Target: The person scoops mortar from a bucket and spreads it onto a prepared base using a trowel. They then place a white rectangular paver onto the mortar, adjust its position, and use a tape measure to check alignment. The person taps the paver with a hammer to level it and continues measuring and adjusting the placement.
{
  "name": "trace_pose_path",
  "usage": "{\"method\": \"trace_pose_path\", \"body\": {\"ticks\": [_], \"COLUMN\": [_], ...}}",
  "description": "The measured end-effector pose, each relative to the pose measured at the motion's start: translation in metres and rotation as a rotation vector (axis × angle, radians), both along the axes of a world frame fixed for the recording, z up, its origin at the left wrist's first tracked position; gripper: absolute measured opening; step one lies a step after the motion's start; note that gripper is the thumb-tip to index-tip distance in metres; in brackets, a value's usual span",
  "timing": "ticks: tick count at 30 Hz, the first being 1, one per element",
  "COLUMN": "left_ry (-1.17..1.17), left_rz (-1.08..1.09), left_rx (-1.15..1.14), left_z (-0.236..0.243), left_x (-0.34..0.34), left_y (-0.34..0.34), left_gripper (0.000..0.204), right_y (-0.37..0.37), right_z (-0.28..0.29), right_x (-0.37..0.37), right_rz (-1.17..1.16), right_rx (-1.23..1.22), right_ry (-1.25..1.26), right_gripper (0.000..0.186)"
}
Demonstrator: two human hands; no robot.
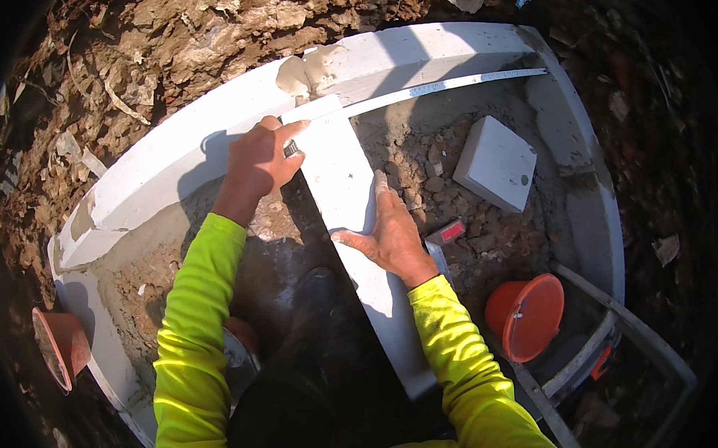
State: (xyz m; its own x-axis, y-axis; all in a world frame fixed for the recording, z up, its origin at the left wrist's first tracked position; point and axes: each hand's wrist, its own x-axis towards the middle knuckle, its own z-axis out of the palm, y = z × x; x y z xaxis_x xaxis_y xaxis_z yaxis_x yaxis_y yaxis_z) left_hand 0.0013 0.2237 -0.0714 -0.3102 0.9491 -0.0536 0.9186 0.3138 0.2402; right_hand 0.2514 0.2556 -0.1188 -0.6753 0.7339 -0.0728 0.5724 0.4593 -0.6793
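Curved block wall and cross-piece. The pale outer wall (pixel 439 48) stood, with grey mortar (pixel 292 76) smeared at its far joint; that part appeared largely done. The long white block (pixel 382 303) lay across the interior, its far end near that joint, just beside a thin white strip (pixel 449 84) reaching to the wall's right side. The right hand (pixel 395 234) grasped the block across its width, thumb and fingers on opposite edges. The left hand (pixel 256 160) was bent at the far end, a small dark item beside its thumb; whether it gripped this could not be told. The long block seemed not yet fixed, and a loose white block (pixel 496 162) remained unset on rubble (pixel 433 177).
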Motion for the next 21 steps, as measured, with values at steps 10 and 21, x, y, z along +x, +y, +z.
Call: {"method": "trace_pose_path", "body": {"ticks": [10, 21], "left_ry": [-0.016, -0.040], "left_rz": [-0.020, -0.022], "left_rx": [0.047, 0.065], "left_z": [0.0003, -0.0043], "left_x": [-0.0023, -0.0052], "left_y": [0.0060, 0.0077], "left_gripper": [0.048, 0.050], "right_y": [0.0006, 0.0009], "right_z": [-0.0024, -0.0012], "right_x": [0.0004, 0.0009], "right_rz": [-0.005, -0.014], "right_rx": [0.024, -0.049], "right_ry": [0.039, -0.012], "right_gripper": [0.110, 0.115]}}
